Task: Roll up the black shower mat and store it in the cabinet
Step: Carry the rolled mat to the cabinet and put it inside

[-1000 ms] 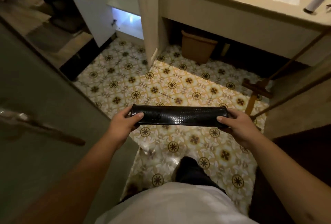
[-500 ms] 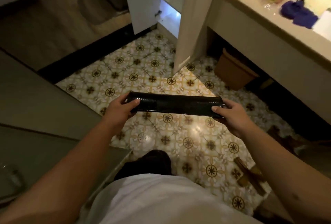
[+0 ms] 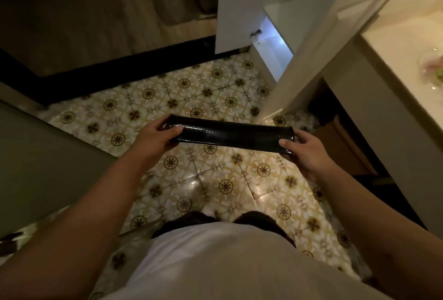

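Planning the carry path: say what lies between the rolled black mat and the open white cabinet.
Head view: only bare patterned floor tile between rolled black mat and open white cabinet.

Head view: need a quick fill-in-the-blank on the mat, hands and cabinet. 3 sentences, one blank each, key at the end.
1. The black shower mat is already ____ into a tube and held level above the tiled floor.
2. The left hand and the right hand each grip one ____ of the mat.
3. The white cabinet ahead stands with its door ____.

Missing words: rolled; end; open
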`<move>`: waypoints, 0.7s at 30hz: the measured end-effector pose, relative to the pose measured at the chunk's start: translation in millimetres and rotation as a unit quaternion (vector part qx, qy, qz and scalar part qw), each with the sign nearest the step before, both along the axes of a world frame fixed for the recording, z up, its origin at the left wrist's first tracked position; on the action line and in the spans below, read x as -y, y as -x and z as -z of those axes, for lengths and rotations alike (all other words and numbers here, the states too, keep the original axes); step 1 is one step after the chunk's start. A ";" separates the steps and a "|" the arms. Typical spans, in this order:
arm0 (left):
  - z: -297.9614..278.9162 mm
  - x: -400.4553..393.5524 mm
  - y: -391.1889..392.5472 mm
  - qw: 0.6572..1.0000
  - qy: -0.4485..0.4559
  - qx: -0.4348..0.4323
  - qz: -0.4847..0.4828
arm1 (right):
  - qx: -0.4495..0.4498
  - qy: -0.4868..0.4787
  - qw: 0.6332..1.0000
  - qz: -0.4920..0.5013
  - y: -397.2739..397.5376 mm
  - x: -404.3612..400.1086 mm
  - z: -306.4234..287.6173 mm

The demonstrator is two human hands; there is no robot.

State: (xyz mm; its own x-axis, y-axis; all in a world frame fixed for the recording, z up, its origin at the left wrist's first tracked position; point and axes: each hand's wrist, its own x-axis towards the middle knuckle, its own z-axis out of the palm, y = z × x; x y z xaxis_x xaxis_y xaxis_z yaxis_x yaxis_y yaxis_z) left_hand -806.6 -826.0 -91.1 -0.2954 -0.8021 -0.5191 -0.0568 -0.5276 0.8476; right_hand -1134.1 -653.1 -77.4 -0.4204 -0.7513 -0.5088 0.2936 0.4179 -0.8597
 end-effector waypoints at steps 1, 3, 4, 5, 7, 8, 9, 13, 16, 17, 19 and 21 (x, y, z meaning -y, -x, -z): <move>-1.2 8.0 4.0 1.000 -0.007 0.000 -0.009 | 0.003 0.002 1.000 -0.010 8.6 15.5 0.2; -1.3 24.0 11.3 0.999 -0.018 -0.002 -0.028 | 0.012 0.009 0.999 -0.034 24.5 45.5 4.6; 0.2 34.9 16.4 0.999 -0.021 -0.002 -0.038 | 0.018 0.012 0.999 -0.046 33.6 63.0 8.1; 1.4 45.9 22.3 0.999 -0.022 0.000 -0.048 | 0.025 0.014 0.998 -0.054 42.4 80.0 11.9; 4.6 69.2 36.3 0.997 -0.017 0.009 -0.072 | 0.037 0.018 0.997 -0.065 61.6 115.5 22.8; 6.3 79.0 42.6 0.997 -0.011 0.013 -0.076 | 0.041 0.023 0.996 -0.070 69.7 130.7 28.7; 7.7 91.4 49.9 0.997 -0.006 0.018 -0.079 | 0.048 0.027 0.995 -0.079 79.9 149.1 34.9; 6.0 134.7 76.5 0.993 -0.002 0.032 -0.110 | 0.079 0.013 0.989 -0.121 116.6 216.4 48.4; 0.5 163.4 93.7 0.991 -0.007 0.039 -0.126 | 0.081 -0.006 0.986 -0.144 139.1 264.2 51.8; -0.6 173.1 98.9 0.990 -0.006 0.045 -0.130 | 0.080 -0.011 0.985 -0.150 145.0 279.1 52.9; -2.0 193.3 107.5 0.989 -0.007 0.050 -0.141 | 0.072 -0.017 0.984 -0.162 154.2 304.4 55.6; -1.9 218.1 117.6 0.987 -0.011 0.050 -0.153 | 0.064 -0.022 0.984 -0.165 163.0 328.7 58.2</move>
